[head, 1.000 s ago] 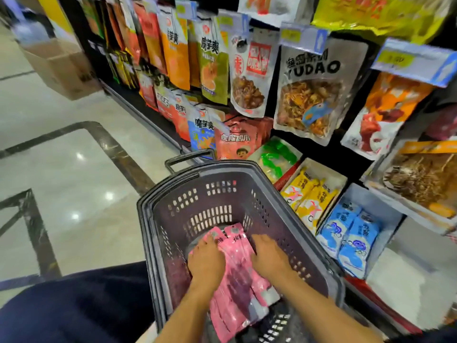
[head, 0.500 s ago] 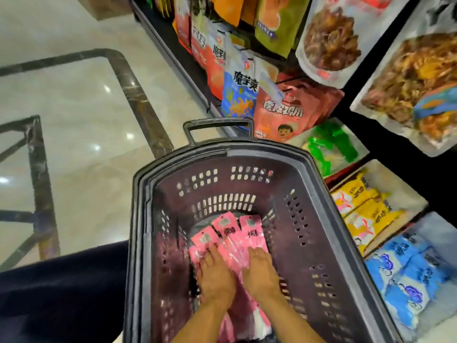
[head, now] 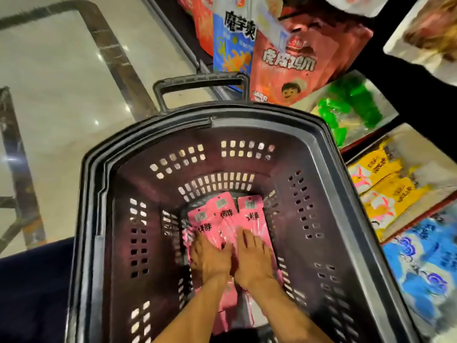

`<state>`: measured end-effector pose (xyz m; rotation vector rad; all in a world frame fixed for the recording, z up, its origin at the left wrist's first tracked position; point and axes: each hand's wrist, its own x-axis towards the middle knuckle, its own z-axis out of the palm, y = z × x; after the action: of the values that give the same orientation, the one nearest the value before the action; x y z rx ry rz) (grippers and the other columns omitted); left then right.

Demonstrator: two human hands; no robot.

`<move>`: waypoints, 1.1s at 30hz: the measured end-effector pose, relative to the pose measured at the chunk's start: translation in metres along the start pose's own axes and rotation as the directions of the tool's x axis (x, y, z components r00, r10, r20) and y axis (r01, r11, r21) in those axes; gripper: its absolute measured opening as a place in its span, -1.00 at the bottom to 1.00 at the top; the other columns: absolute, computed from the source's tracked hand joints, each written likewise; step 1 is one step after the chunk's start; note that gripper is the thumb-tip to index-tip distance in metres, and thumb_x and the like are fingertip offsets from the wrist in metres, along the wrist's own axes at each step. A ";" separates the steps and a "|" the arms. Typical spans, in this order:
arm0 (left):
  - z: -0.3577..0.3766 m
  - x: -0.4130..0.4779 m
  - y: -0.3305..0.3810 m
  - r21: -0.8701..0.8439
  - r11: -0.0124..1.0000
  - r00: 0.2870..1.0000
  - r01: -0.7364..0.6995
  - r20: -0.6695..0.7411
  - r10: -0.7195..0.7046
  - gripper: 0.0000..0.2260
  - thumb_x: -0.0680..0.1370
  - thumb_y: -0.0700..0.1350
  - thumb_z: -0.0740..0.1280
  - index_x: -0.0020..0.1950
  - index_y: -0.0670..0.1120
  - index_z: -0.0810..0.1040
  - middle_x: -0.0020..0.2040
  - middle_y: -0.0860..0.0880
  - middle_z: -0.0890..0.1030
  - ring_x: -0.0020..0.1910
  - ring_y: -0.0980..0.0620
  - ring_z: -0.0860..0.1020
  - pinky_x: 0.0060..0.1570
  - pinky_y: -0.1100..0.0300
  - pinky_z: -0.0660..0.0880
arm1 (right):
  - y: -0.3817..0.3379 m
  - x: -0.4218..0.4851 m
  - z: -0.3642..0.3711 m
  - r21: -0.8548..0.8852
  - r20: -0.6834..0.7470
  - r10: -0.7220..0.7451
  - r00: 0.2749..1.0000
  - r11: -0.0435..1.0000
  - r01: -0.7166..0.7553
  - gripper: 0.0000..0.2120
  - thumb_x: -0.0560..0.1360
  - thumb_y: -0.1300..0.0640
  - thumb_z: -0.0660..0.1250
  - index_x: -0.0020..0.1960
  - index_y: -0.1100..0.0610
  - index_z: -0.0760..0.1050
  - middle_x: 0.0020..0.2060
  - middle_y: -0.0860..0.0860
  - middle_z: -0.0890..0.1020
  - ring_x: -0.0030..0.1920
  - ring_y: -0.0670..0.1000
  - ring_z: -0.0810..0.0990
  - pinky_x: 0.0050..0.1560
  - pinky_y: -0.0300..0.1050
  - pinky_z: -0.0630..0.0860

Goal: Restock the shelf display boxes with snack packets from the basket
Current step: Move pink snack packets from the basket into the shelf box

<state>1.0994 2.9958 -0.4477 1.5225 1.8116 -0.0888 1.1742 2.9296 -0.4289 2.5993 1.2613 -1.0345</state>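
A dark plastic basket stands in front of me. A bundle of long pink snack packets lies on its bottom. Both my hands reach down into the basket. My left hand lies on the left part of the pink bundle, fingers spread forward. My right hand presses flat on the right part, next to the left hand. To the right on the low shelf are display boxes: one with yellow packets and one with blue packets.
A box of green packets sits beyond the yellow one. Red and blue snack bags hang behind the basket handle. Polished floor lies to the left; my dark trouser leg is at lower left.
The view has tilted down and closer to the basket. Both hands stay on the pink packets, now flatter and side by side on the bundle.
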 end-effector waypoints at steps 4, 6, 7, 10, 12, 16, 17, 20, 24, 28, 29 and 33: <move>-0.009 0.006 -0.003 -0.008 0.992 0.992 -0.125 -0.032 0.125 -0.50 0.37 -0.04 0.39 0.32 0.07 0.44 0.23 -0.02 0.59 0.21 -0.08 0.56 0.23 0.04 0.49 | -0.009 -0.006 0.003 0.040 0.023 0.057 0.998 0.998 -0.057 -0.11 0.47 0.05 0.31 0.59 0.02 -0.20 0.55 0.10 0.02 0.52 0.19 0.04 0.49 0.14 0.06; -0.014 0.005 -0.004 -0.101 0.981 0.985 -0.165 0.033 0.169 -0.52 0.40 -0.08 0.35 0.31 0.13 0.44 0.18 0.03 0.62 0.13 -0.04 0.59 0.17 0.05 0.53 | -0.014 -0.008 0.000 0.060 0.023 0.084 0.996 0.995 -0.085 -0.13 0.48 0.08 0.29 0.59 0.02 -0.21 0.56 0.11 0.04 0.53 0.19 0.04 0.50 0.15 0.07; -0.017 0.003 -0.003 -0.161 0.974 0.980 -0.162 0.090 0.178 -0.51 0.43 -0.10 0.35 0.35 0.13 0.41 0.21 0.04 0.61 0.14 -0.01 0.58 0.20 0.05 0.52 | -0.017 -0.008 -0.004 0.078 0.018 0.094 0.995 0.992 -0.095 -0.14 0.49 0.09 0.29 0.59 0.02 -0.20 0.55 0.11 0.08 0.53 0.19 0.07 0.50 0.14 0.11; -0.028 -0.005 0.003 -0.320 0.939 0.960 -0.128 0.199 0.198 -0.53 0.55 -0.16 0.35 0.44 0.07 0.38 0.27 0.12 0.53 0.21 0.08 0.51 0.32 0.13 0.40 | -0.019 -0.008 -0.020 0.195 -0.034 0.162 0.986 0.969 -0.152 -0.19 0.50 0.12 0.29 0.58 0.02 -0.12 0.36 0.14 0.43 0.37 0.19 0.40 0.33 0.09 0.39; -0.034 -0.006 0.004 -0.364 0.922 0.951 -0.135 0.215 0.224 -0.64 0.60 -0.19 0.29 0.38 0.06 0.43 0.22 0.15 0.51 0.17 0.13 0.47 0.27 0.19 0.36 | -0.013 -0.004 -0.030 0.335 -0.074 0.236 0.969 0.921 -0.199 -0.25 0.48 0.18 0.29 0.56 -0.01 -0.01 0.17 0.13 0.58 0.18 0.20 0.57 0.07 0.01 0.51; -0.040 -0.006 0.006 -0.399 0.911 0.942 -0.107 0.253 0.222 -0.79 0.63 -0.15 0.25 0.25 -0.07 0.56 0.12 0.00 0.65 0.10 0.01 0.60 0.13 0.15 0.52 | 0.009 0.000 -0.038 0.629 0.088 0.373 0.924 0.698 -0.342 -0.35 0.45 0.27 0.24 0.51 0.05 0.20 0.23 0.19 0.57 0.20 0.22 0.56 0.14 -0.02 0.50; -0.041 -0.005 0.005 -0.385 0.918 0.947 -0.094 0.250 0.203 -0.82 0.63 -0.13 0.25 0.20 -0.07 0.57 0.07 0.01 0.66 0.06 0.02 0.60 0.05 0.17 0.52 | 0.014 -0.001 -0.037 0.665 0.126 0.380 0.916 0.653 -0.362 -0.39 0.46 0.28 0.23 0.49 0.07 0.25 0.26 0.17 0.56 0.22 0.20 0.55 0.18 -0.03 0.50; -0.038 0.000 -0.005 -0.374 0.927 0.954 0.007 0.279 0.106 -0.74 0.55 -0.23 0.38 0.22 -0.04 0.52 0.05 0.03 0.63 -0.05 0.06 0.59 -0.05 0.21 0.52 | 0.021 -0.004 -0.027 0.702 0.137 0.371 0.918 0.618 -0.354 -0.42 0.42 0.15 0.35 0.43 0.06 0.35 0.26 0.11 0.58 0.21 0.15 0.56 0.23 -0.01 0.51; -0.027 0.010 -0.039 -0.020 0.999 0.982 0.028 0.186 -0.024 -0.51 0.38 -0.27 0.43 0.23 0.02 0.36 -0.04 -0.05 0.65 -0.17 -0.09 0.63 -0.24 0.11 0.59 | 0.017 -0.004 -0.014 0.688 0.117 0.361 0.925 0.642 -0.338 -0.33 0.37 0.21 0.49 0.41 0.10 0.31 0.22 0.10 0.59 0.18 0.15 0.60 0.20 0.01 0.53; -0.031 0.002 -0.036 -0.157 0.988 0.987 0.001 0.157 0.024 -0.45 0.36 -0.28 0.44 0.30 0.00 0.41 0.01 -0.10 0.66 -0.14 -0.12 0.64 -0.22 0.15 0.56 | 0.018 -0.017 -0.022 0.657 0.038 0.376 0.926 0.688 -0.307 -0.58 0.41 0.19 0.39 0.23 0.00 0.42 0.02 0.02 0.66 -0.02 0.10 0.65 -0.07 -0.08 0.58; -0.037 -0.003 -0.028 -0.260 0.966 0.985 -0.012 0.162 0.056 -0.50 0.36 -0.36 0.44 0.26 -0.08 0.47 0.00 -0.14 0.66 -0.17 -0.10 0.63 -0.25 0.18 0.56 | 0.018 -0.023 -0.026 0.658 0.029 0.369 0.929 0.692 -0.296 -0.63 0.40 0.17 0.38 0.19 -0.02 0.44 -0.01 -0.01 0.66 -0.05 0.08 0.65 -0.08 -0.09 0.58; -0.065 -0.033 -0.003 -0.431 0.901 0.963 -0.046 0.220 0.155 -0.63 0.40 -0.35 0.47 0.06 0.01 0.49 -0.09 -0.03 0.67 -0.16 0.00 0.65 -0.12 0.03 0.61 | 0.014 -0.051 -0.047 0.684 -0.023 0.357 0.934 0.687 -0.245 -0.67 0.37 0.10 0.37 0.11 -0.07 0.43 -0.05 -0.05 0.66 -0.07 0.07 0.65 -0.05 -0.01 0.61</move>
<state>1.0652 3.0005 -0.3841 1.2290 1.4330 0.1503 1.1875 2.9020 -0.3654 3.3133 0.4448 -1.4460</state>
